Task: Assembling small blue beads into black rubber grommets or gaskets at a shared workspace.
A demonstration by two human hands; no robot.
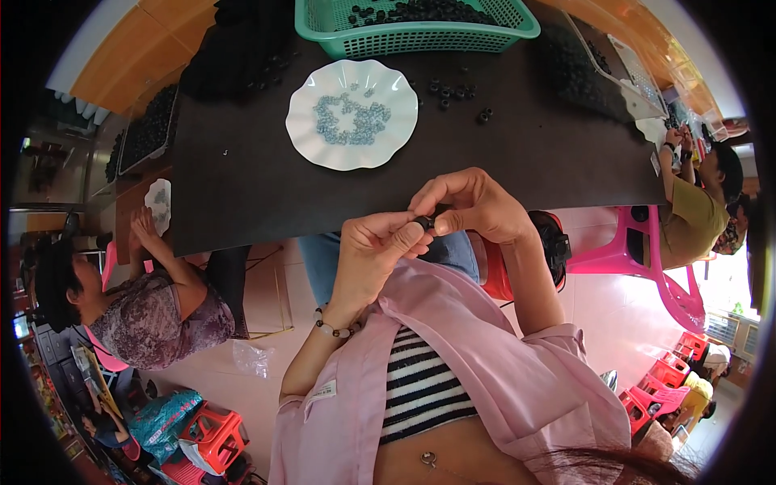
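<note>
A dark desk [267, 186] fills the upper middle of the view, its near edge running just above the person's hands. At its far edge stands a green plastic basket [420, 36] holding many small black rings. Nearer, a white scalloped plate [307, 133] sits on the desk, carrying a loose pile of small pale blue-grey pieces [353, 121]. To the right of the plate a few loose black rings [446, 90] lie scattered on the desk surface, well apart from the hands.

Below the desk edge, the left hand [373, 250] and the right hand [473, 202] meet over the person's lap. Both are closed in a pinch, fingertips together, on one small black ring [423, 221] that sits between them; the left thumb and forefinger grip it from the left, the right thumb and forefinger from the right. The left wrist wears a bead bracelet [333, 329].

On the left, another person sits at a neighbouring surface with a hand by a second white plate [159, 202].
</note>
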